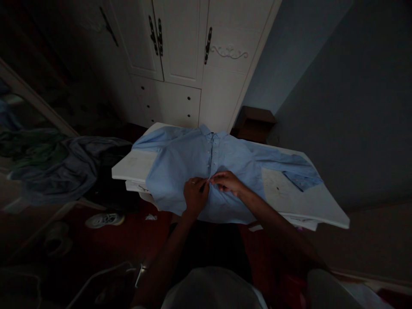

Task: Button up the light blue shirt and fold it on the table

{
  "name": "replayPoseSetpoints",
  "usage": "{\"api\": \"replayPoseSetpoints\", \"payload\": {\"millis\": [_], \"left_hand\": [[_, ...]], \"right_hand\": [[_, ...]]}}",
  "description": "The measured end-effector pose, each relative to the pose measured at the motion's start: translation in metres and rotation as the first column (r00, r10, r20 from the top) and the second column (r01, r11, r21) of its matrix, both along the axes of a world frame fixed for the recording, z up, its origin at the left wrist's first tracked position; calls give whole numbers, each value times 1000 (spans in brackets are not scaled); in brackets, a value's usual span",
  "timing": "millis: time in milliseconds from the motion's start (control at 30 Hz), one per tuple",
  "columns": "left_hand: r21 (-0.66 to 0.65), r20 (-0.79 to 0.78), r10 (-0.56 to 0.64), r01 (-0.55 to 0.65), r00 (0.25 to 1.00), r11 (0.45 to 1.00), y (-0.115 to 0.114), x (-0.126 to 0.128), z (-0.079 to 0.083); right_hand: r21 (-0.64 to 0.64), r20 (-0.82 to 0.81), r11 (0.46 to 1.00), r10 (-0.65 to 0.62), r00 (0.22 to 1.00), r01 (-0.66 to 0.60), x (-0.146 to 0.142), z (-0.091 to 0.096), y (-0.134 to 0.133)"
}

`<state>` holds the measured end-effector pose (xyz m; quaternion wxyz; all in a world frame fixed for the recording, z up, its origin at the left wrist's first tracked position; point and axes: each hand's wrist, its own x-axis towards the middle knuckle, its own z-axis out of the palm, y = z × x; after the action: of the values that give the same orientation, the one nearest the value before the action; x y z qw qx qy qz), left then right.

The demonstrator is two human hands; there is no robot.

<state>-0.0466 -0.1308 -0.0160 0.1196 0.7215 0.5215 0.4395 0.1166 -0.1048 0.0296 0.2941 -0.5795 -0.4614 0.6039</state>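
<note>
A light blue button-up shirt [180, 159] lies front side up across a white table [328, 206], its collar at the far edge and its sleeves spread to both sides. The lower hem hangs over the near edge. My left hand [195, 195] is closed at the middle of the shirt front, fingertips pinching the placket. Close against it, my right hand [227, 182] pinches the same strip from the right side. Whether a button sits between the fingers is too small to tell. Above the hands the placket edges lie side by side, with small buttons along them.
Behind the table stands a white wardrobe [180, 47] with drawers. A brown box-like stand [257, 118] is at the back right. Heaped clothes [74, 163] lie on the left. A shoe [104, 220] rests on the red floor below them.
</note>
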Motion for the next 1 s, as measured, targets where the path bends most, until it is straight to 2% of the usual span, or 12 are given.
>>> {"api": "replayPoseSetpoints", "payload": {"millis": [133, 267, 400, 533, 600, 700, 800, 867, 933, 1000], "left_hand": [[-52, 88, -71, 75, 994, 996, 3, -4, 7], [-129, 219, -43, 73, 975, 989, 6, -4, 10], [-211, 295, -68, 135, 953, 968, 9, -3, 12], [-241, 331, -3, 87, 943, 967, 9, -4, 14], [-242, 280, 37, 34, 959, 970, 6, -5, 16], [-195, 117, 56, -32, 992, 980, 3, -6, 19], [-164, -20, 30, -33, 999, 986, 1, -5, 22], [-163, -65, 11, -21, 998, 986, 0, -6, 22], [-135, -99, 9, -23, 995, 991, 0, -9, 21], [-73, -160, 9, -21, 987, 997, -1, -16, 19]], "right_hand": [[-51, -15, 998, 30, 999, -31, 0, 2, 3], [-38, 6, 999, 37, 999, -37, -1, 4, 2], [-27, 47, 999, 32, 998, -31, -2, 5, 1], [8, 34, 999, 33, 999, -33, -3, 8, -2], [31, 40, 999, 41, 998, -42, -2, 8, -3], [38, 40, 998, 51, 998, -53, 0, 5, -4], [80, 33, 994, 71, 997, -74, 0, -3, -3], [146, 85, 984, 91, 992, -103, 0, -8, -2], [278, 207, 948, 101, 973, -158, 2, -12, -2], [463, 372, 853, 60, 926, -242, 8, -13, -5]]}}
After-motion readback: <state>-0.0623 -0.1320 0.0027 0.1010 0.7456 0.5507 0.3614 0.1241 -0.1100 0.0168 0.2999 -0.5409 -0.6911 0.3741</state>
